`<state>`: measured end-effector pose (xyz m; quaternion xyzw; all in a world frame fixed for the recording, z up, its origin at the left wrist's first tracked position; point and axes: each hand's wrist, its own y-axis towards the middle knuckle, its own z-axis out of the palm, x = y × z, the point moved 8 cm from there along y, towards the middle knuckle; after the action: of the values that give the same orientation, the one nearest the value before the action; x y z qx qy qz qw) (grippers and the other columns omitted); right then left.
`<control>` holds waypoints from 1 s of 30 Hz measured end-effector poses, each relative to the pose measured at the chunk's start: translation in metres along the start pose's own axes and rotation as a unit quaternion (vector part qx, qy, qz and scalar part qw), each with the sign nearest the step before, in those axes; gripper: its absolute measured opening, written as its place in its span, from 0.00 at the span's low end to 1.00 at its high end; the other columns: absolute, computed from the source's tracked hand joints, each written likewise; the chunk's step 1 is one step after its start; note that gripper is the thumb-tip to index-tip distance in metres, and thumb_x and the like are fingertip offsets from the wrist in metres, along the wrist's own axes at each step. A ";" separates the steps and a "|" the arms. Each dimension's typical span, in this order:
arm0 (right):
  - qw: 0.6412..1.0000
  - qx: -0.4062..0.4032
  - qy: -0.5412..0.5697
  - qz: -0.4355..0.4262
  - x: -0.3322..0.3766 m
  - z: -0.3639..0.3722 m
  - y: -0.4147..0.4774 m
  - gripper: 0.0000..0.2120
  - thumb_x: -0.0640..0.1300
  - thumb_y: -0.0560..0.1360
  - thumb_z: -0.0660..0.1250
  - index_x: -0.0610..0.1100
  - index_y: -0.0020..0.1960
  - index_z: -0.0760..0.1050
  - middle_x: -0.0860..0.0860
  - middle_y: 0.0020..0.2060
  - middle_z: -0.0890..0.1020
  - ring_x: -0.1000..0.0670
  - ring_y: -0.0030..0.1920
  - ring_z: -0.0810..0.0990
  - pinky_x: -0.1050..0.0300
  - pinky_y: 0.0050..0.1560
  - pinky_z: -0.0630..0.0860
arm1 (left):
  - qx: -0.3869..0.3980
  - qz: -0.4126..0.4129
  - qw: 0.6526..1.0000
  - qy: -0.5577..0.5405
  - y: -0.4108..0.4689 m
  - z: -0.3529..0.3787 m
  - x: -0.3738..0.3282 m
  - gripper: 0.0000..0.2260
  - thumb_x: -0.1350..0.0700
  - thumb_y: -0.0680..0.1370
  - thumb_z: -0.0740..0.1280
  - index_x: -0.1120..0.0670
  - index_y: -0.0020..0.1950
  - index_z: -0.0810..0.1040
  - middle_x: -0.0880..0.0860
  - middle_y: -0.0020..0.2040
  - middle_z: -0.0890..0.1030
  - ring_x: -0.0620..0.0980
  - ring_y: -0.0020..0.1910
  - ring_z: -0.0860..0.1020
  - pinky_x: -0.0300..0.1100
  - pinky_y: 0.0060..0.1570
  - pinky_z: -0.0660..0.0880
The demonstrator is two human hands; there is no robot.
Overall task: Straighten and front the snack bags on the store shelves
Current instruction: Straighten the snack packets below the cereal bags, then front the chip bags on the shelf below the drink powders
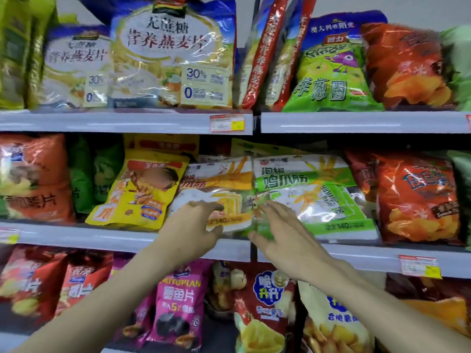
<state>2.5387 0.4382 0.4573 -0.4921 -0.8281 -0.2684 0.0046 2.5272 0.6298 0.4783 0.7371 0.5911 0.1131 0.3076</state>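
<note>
Now, left hand [193, 225]: reaching up to the middle shelf [76, 236], fingers curled onto the lower front of the orange-banded chicken-feet bag [216, 184], thumb at its bottom edge; it looks like a light grip on that bag, though blur hides the finger contact.
Right hand [283, 233]: open, fingers spread and pointing up and left, laid over the lower left corner of the green-banded chicken-feet bag [311, 194]; whether it presses the bag cannot be told.
Orange-banded bag: on the middle shelf at centre, long axis roughly vertical, leaning back with its top tipped slightly left; face outward.
Green-banded bag: just right of it, their inner edges touching or overlapping near the shelf divider; its top tilts right, and its bottom edge hangs over the shelf lip.
Yellow bag [137, 189]: left neighbour, slanted, top leaning right onto the orange-banded bag.
Orange chip bag [418, 197]: right neighbour, upright, close against the green-banded bag.
Edges: grey shelf lip runs below both hands; price tag [419, 266] on the lip to the right.
Room: bags packed side by side, with little sideways slack; open space lies only in front of the shelf.
Upper shelf [356, 122]: oat-cereal bags [173, 52] and a green onion-ring bag [331, 72].
Lower shelf: pink bag [178, 301] and a red chip bag [265, 309], below the forearms.
</note>
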 end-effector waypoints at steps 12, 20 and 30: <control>0.991 0.027 -0.036 -0.124 0.237 0.105 0.101 0.32 0.63 0.85 0.56 0.49 0.83 0.56 0.50 0.80 0.63 0.47 0.80 0.57 0.49 0.76 0.63 | -0.016 -0.138 0.987 0.084 -0.076 -0.114 0.236 0.25 0.43 0.77 0.66 0.47 0.73 0.78 0.49 0.66 0.83 0.55 0.66 0.80 0.51 0.60 0.78; 0.986 0.029 0.030 -0.162 0.334 0.165 0.156 0.34 0.62 0.84 0.59 0.49 0.84 0.54 0.52 0.81 0.62 0.49 0.80 0.59 0.52 0.75 0.63 | -0.047 -0.236 0.967 0.083 -0.114 -0.165 0.356 0.24 0.44 0.78 0.68 0.44 0.75 0.75 0.48 0.67 0.83 0.52 0.59 0.82 0.53 0.57 0.81; 0.959 0.028 0.266 -0.088 0.367 0.205 0.239 0.50 0.64 0.76 0.71 0.50 0.85 0.45 0.50 0.83 0.60 0.46 0.81 0.62 0.47 0.78 0.62 | -0.092 -0.331 0.933 0.104 -0.114 -0.189 0.465 0.28 0.42 0.75 0.65 0.46 0.75 0.74 0.52 0.64 0.83 0.57 0.57 0.82 0.55 0.53 0.82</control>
<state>2.5970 0.9175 0.4866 -0.3275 -0.8442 -0.3659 0.2151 2.4639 1.1409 0.4684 0.4525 0.8169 0.1347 0.3313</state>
